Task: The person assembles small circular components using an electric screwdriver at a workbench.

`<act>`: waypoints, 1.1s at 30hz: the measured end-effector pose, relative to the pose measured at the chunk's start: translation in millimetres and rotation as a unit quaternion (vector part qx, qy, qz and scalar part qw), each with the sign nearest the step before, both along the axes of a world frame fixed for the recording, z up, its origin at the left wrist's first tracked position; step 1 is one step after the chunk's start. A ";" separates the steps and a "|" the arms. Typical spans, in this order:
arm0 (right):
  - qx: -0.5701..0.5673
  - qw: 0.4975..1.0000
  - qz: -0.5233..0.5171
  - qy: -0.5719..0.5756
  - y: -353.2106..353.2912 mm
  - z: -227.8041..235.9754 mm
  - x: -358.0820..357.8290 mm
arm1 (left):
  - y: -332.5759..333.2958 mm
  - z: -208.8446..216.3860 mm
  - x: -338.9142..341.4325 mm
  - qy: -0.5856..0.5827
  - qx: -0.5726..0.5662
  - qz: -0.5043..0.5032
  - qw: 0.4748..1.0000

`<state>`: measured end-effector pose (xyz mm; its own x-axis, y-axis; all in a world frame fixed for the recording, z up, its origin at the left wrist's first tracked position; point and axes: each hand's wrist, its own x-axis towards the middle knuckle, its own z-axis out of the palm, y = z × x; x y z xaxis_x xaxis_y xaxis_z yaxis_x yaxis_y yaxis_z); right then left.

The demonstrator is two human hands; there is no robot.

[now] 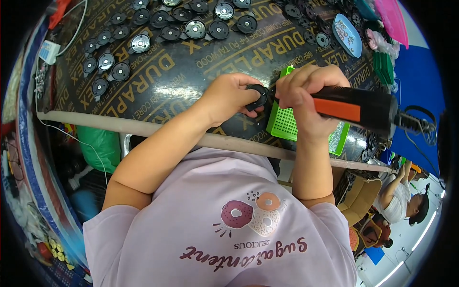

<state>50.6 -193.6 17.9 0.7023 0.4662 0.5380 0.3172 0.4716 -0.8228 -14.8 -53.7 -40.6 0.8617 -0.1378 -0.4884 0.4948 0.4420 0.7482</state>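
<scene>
Between the thumb and fingers of my left hand (232,98) is a small round black part (258,97), held just above the dark table. My right hand (311,91) is wrapped round an electric screwdriver (354,107), black with an orange panel and a coiled cord at its rear. The driver lies nearly level, its front end pointing left at the black part. My fingers cover that front end, so whether the bit touches the part I cannot tell. Under my right hand stands a bright green tray (282,125) with a grid of small holes, partly hidden by the hand and wrist.
Several round black and silver parts (196,29) lie in rows across the far table. A blue tray (347,36) of small pieces sits at the far right, near a pink tray (392,21) and green containers (383,67). Another person (401,198) is off to the right.
</scene>
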 end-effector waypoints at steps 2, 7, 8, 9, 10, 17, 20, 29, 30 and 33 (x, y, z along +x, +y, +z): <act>-0.012 1.000 0.016 -0.006 -1.6 -1.1 1.1 | 1.4 0.9 0.0 -0.001 0.000 -0.003 1.000; -0.018 0.999 -0.024 0.012 -1.7 -4.6 -0.2 | 0.6 -0.1 0.9 -0.005 -0.006 -0.008 1.000; -0.018 0.999 -0.025 0.012 -1.8 -5.4 -0.6 | 0.7 0.8 0.9 -0.005 -0.006 -0.008 1.000; -0.012 1.000 -0.023 0.013 -1.7 -6.2 -1.2 | 1.0 2.7 0.9 -0.003 0.001 -0.010 1.000; -0.006 1.000 -0.022 0.013 -2.1 -6.3 -1.3 | 1.0 3.8 1.2 -0.001 0.007 -0.012 1.000; 0.068 0.995 0.064 0.032 -13.4 11.3 6.0 | 0.3 2.9 0.8 0.013 0.012 -0.003 1.000; 0.114 0.992 -0.048 0.014 -26.7 21.4 19.8 | 10.3 14.6 -12.6 -0.026 0.118 -0.081 0.989; 0.002 0.965 -0.258 0.055 -48.7 -6.7 44.1 | 108.1 67.4 -108.6 -0.101 0.455 -0.531 0.708; 0.015 0.966 -0.252 0.059 -45.5 -7.3 44.9 | 111.1 53.3 -125.2 -0.043 0.512 -0.560 0.650; 0.014 0.966 -0.247 0.073 -41.9 -7.8 45.5 | 121.1 -2.9 -183.1 -0.060 0.604 -0.555 0.568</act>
<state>96.1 -235.5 10.1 0.9045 0.0418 0.4244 0.3911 0.3160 -0.8644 -197.9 67.4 -43.5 0.6082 -0.2561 -0.7513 -0.1211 -0.9654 0.2310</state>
